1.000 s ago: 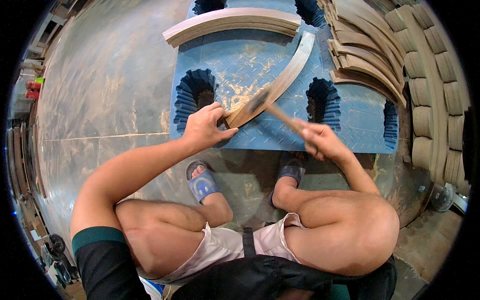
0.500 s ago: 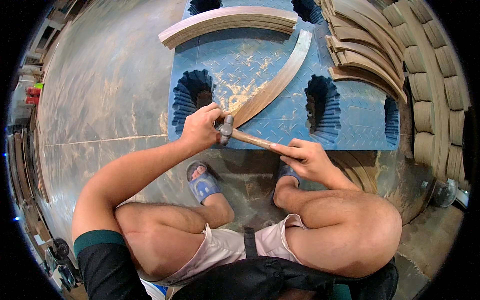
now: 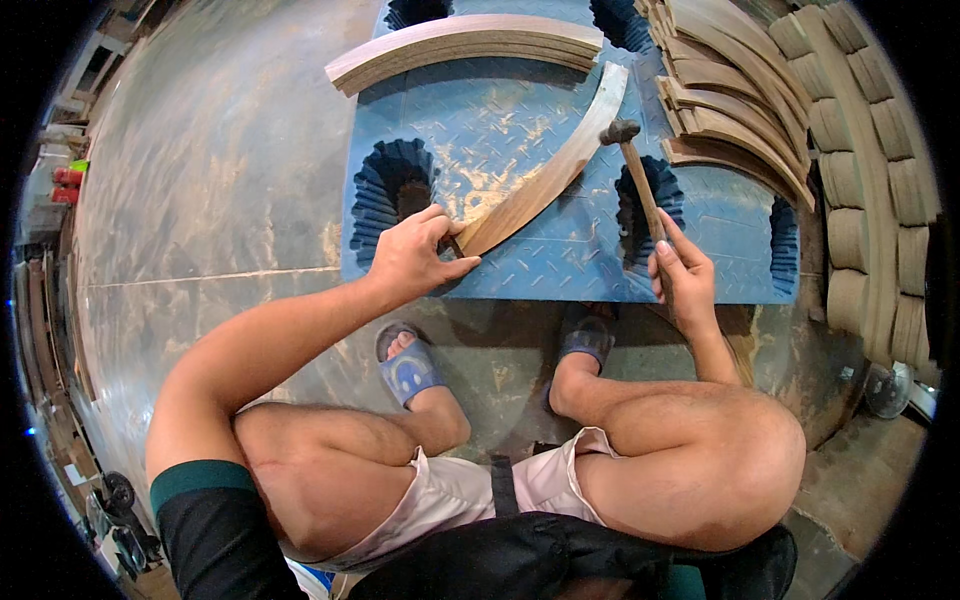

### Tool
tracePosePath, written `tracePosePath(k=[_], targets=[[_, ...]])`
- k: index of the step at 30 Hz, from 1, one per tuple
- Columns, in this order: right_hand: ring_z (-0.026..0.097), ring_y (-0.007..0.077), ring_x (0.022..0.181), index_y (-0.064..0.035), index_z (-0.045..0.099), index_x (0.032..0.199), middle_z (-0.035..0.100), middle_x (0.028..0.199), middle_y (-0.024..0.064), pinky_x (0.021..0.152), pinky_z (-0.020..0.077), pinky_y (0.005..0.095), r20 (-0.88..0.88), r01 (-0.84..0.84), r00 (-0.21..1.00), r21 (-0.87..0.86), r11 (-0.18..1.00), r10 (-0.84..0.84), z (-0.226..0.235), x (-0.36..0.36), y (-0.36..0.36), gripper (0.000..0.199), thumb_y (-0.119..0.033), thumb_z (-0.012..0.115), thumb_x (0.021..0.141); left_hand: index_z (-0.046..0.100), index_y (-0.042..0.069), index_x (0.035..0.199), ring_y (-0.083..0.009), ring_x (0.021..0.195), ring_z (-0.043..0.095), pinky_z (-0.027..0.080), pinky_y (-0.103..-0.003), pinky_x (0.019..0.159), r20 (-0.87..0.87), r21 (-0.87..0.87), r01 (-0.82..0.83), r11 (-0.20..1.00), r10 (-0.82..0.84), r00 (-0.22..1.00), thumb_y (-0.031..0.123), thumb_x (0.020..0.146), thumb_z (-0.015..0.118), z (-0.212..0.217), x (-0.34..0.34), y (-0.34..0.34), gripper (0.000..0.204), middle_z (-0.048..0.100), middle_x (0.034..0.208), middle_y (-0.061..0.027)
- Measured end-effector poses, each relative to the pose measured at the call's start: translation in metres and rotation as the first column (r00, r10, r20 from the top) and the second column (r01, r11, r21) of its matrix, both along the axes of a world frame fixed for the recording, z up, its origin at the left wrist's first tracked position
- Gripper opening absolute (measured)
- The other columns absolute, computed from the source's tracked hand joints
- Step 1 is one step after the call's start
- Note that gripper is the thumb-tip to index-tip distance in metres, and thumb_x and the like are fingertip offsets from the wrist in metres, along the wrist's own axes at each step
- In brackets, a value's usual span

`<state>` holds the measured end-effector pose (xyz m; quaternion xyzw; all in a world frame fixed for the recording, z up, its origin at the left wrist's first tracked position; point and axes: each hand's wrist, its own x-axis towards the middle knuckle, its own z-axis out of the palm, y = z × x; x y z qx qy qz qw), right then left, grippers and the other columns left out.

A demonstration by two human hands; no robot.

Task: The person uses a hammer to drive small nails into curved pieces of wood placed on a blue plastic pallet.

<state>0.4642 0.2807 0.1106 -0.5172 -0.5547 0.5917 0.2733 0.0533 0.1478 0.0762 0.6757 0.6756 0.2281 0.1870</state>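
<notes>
A curved wooden strip (image 3: 550, 172) lies diagonally on a blue checker-plate work block (image 3: 500, 130). My left hand (image 3: 412, 257) pinches something small and dark at the strip's near end; what it is I cannot tell. My right hand (image 3: 682, 274) grips the wooden handle of a hammer (image 3: 634, 172), raised so its dark head sits beside the strip's far part. Another, wider curved wooden piece (image 3: 460, 42) rests across the far side of the block.
A stack of curved wooden pieces (image 3: 730, 110) sits at the block's right, with segmented curved forms (image 3: 880, 190) beyond. The block has several dark scalloped cut-outs (image 3: 395, 190). My feet in sandals (image 3: 408, 365) rest on the shiny concrete floor (image 3: 200, 200).
The hammer has swung from the strip's near end by my left hand up and to the right. My right hand moved right with it. My left hand stays at the strip's end.
</notes>
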Motion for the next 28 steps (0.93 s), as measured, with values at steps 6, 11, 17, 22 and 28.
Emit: tracePosePath(k=[6,11,17,22,28], targets=[[0.049,0.0073,0.048,-0.0153,0.051,0.174,0.060,0.073,0.0012,0.043,0.0418,0.0240,-0.095,-0.007,0.995,-0.190,0.982,-0.011,-0.002,-0.018,0.031,0.059,-0.041,0.059,0.121,0.081,0.004,0.111,-0.0265,0.083,0.071,0.059,-0.040,0.073,-0.021,0.000,0.010,1.000,-0.010,1.000,0.041,0.085,0.098,0.003,0.002,0.003,0.048,0.066,0.099,-0.0080],[0.049,0.0043,0.054,-0.0215,0.064,0.165,0.058,0.070,-0.0059,0.049,0.0416,0.0234,-0.077,-0.582,0.780,-0.452,0.676,0.620,0.003,-0.026,-0.008,0.048,-0.037,0.064,0.120,0.080,0.005,0.109,-0.0275,0.083,0.071,0.059,-0.041,0.073,-0.023,0.022,0.009,1.000,-0.008,1.000,0.042,0.086,0.098,0.001,0.000,-0.001,0.047,0.065,0.098,-0.0083],[0.053,0.0051,0.054,-0.0159,0.059,0.169,0.062,0.072,-0.0020,0.045,0.0420,0.0242,-0.033,-0.225,0.974,-0.296,0.928,0.226,-0.009,-0.007,-0.008,0.059,-0.043,0.066,0.118,0.080,0.005,0.109,-0.0281,0.084,0.072,0.060,-0.040,0.073,-0.051,-0.012,0.009,1.000,-0.010,0.999,0.042,0.085,0.098,0.002,0.000,0.000,0.047,0.065,0.097,-0.0087],[0.050,0.0074,0.048,-0.0168,0.055,0.171,0.060,0.072,-0.0003,0.044,0.0426,0.0252,-0.010,0.015,1.000,-0.191,0.982,-0.017,-0.014,-0.010,0.031,0.055,-0.038,0.060,0.121,0.080,0.005,0.110,-0.0276,0.084,0.072,0.060,-0.039,0.073,-0.022,0.005,0.009,1.000,-0.009,1.000,0.042,0.085,0.098,0.001,0.003,0.003,0.048,0.065,0.097,-0.0086],[0.053,0.0066,0.057,-0.0186,0.065,0.165,0.061,0.072,-0.0028,0.049,0.0432,0.0246,-0.148,-0.536,0.842,-0.338,0.774,0.519,-0.002,-0.016,-0.012,0.053,-0.037,0.072,0.116,0.082,0.006,0.114,-0.0257,0.090,0.076,0.062,-0.040,0.078,-0.077,-0.058,0.000,0.998,-0.005,0.997,0.043,0.086,0.098,0.008,0.002,0.000,0.049,0.070,0.103,-0.0085]])
